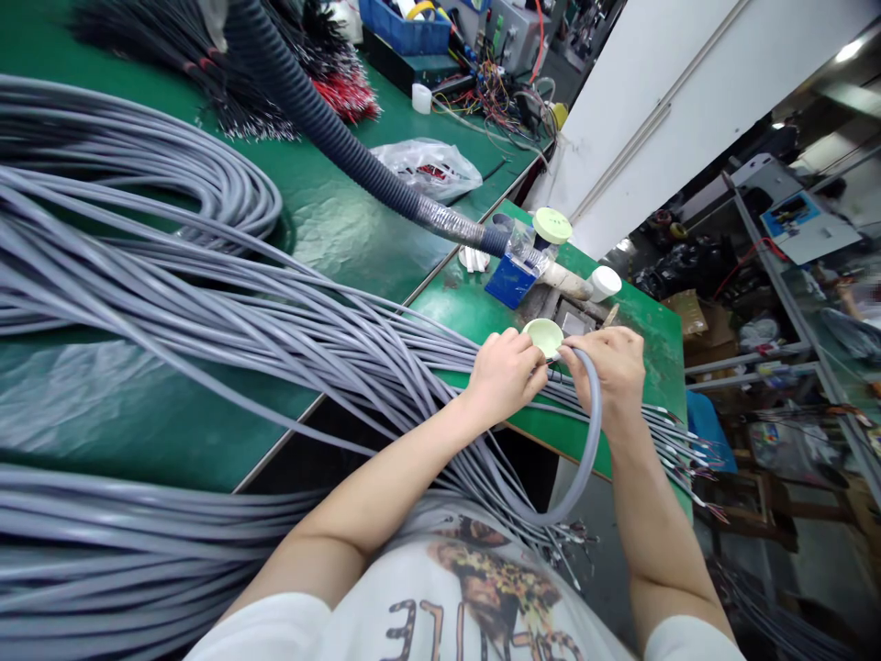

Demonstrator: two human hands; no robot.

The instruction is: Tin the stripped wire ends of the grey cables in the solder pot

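A thick grey cable (590, 431) bends in a loop below my right hand (609, 372), which is closed around it near its end. My left hand (506, 375) is closed in a pinch just to the left, close to the cable's end. What lies between its fingertips is too small and hidden to make out. A small pale green cup (543, 338) stands just beyond my fingertips, beside a metal block (576, 319). Under both hands runs a bundle of grey cables (385, 344), whose stripped wire ends (688, 450) fan out to the right.
A ribbed hose (330, 128) arches down to a blue box (510, 280) on the green bench (640, 335). Near it are a white-lidded jar (606, 283) and a pale green lid (552, 225). A clear plastic bag (430, 170) and black wire bundles (185, 64) lie further back.
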